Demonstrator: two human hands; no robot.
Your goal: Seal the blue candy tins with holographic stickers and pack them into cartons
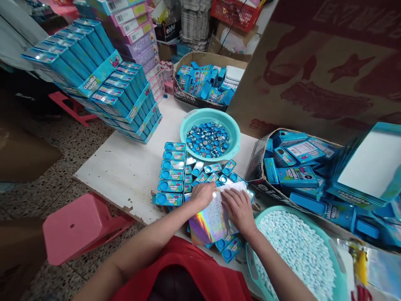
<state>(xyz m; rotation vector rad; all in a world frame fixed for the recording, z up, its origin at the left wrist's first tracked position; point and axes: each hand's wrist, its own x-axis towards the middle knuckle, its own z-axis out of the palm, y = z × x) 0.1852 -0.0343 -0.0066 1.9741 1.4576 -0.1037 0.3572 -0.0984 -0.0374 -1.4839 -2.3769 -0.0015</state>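
A shiny holographic sheet (209, 223) with a white far edge lies over several small blue tins. At the sheet's far left part, my left hand (202, 197) has its fingers curled together on the sheet. My right hand (236, 207) rests on the sheet's right side, its fingers stretched out flat. Blue tins with round dimples (171, 174) stand in a column left of the sheet. Loose tins (213, 168) lie just beyond it, and a few (232, 249) poke out under its near edge. What is under the sheet is hidden.
Beyond the tins is a turquoise basin (184, 123) of small blue and silver caps. At right sit a basin (250, 259) of pale blue candies and an open carton (255, 165) of blue packets. Filled display boxes (134, 106) are stacked at left, above a pink stool (75, 228).
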